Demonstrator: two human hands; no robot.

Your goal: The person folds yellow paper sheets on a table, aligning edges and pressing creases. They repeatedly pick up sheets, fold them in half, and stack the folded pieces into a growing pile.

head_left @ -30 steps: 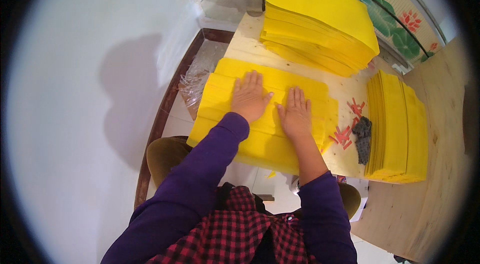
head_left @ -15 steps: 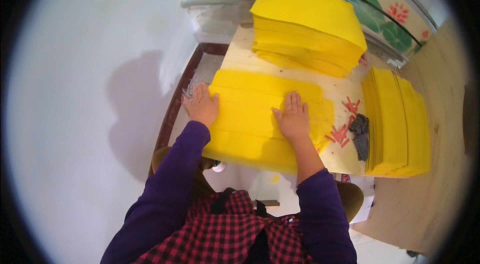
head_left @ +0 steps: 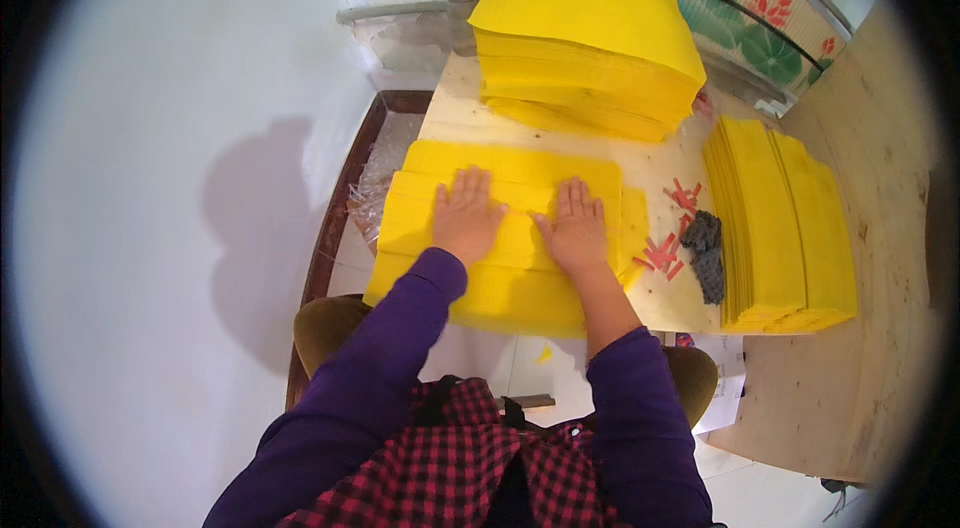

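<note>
A yellow felt-like sheet point(head_left: 480, 288) with crosswise folds or seams lies on the wooden table in front of me, its near edge hanging over the table's front. My left hand point(head_left: 466, 214) rests flat on its middle, fingers stretched out and pointing away from me. Beside it, my right hand point(head_left: 575, 228) also presses flat on the sheet, fingers extended and thumb toward the left hand. Neither hand grips anything. More yellow material shows from under the sheet's right and far edges.
A tall stack of yellow sheets point(head_left: 590, 48) stands at the table's far side. Folded yellow pieces point(head_left: 780, 228) are stacked at the right. Red strips point(head_left: 660, 254) and a dark grey cloth point(head_left: 705, 258) lie between. Clear plastic point(head_left: 370, 198) sits left of the table point(head_left: 455, 98).
My left hand has slid right, from the sheet's left edge to its middle, near my right hand. My right hand stays flat on the sheet. The whole view has shifted slightly.
</note>
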